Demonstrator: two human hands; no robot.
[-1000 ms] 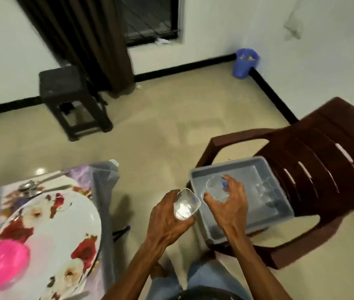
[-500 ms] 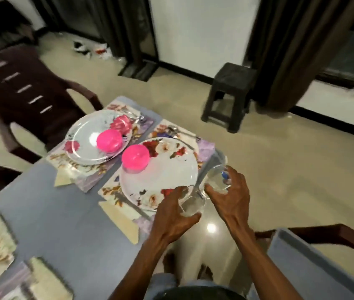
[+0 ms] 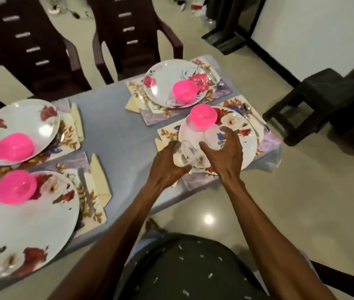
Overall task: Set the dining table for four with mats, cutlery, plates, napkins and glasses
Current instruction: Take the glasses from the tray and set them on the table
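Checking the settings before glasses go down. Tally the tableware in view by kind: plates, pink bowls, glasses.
Plates: 4
Pink bowls: 4
Glasses: 2, one in the left hand, one in the right hand
Total: 10

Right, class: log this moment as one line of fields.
stage: glasses | left hand: holds clear glass | right hand: holds second glass | position: over near-right plate | glasses set down: none visible
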